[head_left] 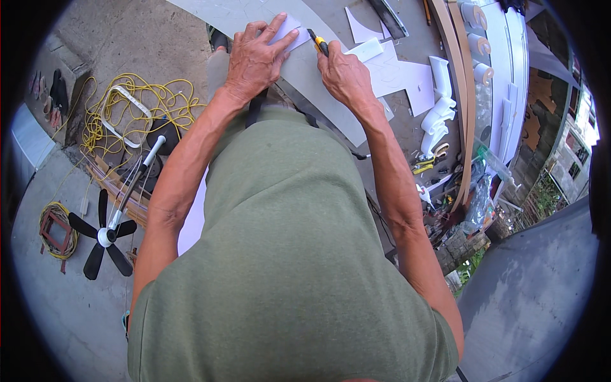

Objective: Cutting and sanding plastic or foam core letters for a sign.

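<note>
My left hand (258,58) lies with its fingers spread on a small white sheet piece (294,39), pressing it against a long grey board (321,95). In my closed right hand (347,77) is a yellow and black utility knife (319,43). Its tip points away from me, at the right edge of the white piece; whether the blade touches it I cannot tell. Just right of the knife lie a white block-like strip (366,50) and white cut-out sheets (388,73) with angular edges.
White curved cut-outs (438,114) and yellow-handled pliers (423,167) lie right, beside long brown strips (470,95) and white rolls (478,44). On the left floor are a tangled yellow cord (127,95), a black-bladed fan (104,237) and a coiled cable on a frame (58,232).
</note>
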`<state>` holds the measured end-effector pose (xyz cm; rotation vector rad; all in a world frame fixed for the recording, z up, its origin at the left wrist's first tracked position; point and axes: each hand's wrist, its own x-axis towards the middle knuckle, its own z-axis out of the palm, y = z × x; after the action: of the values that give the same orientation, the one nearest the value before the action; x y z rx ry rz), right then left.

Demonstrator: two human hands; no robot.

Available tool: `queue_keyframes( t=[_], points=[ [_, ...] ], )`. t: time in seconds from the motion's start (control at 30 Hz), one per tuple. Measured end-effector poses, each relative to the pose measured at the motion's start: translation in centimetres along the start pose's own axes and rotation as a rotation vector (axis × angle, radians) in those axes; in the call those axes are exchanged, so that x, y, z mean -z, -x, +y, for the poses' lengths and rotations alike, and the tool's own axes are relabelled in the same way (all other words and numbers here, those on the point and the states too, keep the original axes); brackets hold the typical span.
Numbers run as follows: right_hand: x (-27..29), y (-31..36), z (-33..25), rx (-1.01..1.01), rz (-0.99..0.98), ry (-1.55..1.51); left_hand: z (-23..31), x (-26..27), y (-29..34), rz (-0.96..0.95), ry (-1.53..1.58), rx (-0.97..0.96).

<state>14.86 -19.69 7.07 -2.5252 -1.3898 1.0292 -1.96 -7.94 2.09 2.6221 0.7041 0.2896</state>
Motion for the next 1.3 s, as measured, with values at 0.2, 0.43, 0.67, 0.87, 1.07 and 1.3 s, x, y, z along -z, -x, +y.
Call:
queue_keyframes(
  t=[0.2, 0.43, 0.67, 0.87, 1.07, 1.3],
  points=[
    [-0.2, -0.5, -0.4, -0.039, -0.044, -0.018, -0.1, -0.1, 0.0, 0.027, 0.010, -0.024],
    [-0.8, 0.3, -1.5, -0.031, 0.015, 0.025, 0.1, 0.0, 0.1, 0.014, -0.016, -0.050],
    [-0.9, -0.1, -2.5, -0.184, -0.053, -0.202, 0.2, -0.1, -0.3, 0.014, -0.024, -0.064],
    [-1.8, -0.1, -2.7, -0.081, 0.059, -0.122, 0.1, -0.2, -0.3, 0.021, -0.012, -0.076],
    [-1.9, 0.4, -3.6, -0.189, 0.011, -0.169, 0.1, -0.4, -0.4, 0.020, -0.033, -0.078],
    [-1.9, 0.5, -3.9, -0.189, 0.028, -0.194, 0.5, -0.4, -0.2, 0.024, -0.025, -0.063]
  ],
)
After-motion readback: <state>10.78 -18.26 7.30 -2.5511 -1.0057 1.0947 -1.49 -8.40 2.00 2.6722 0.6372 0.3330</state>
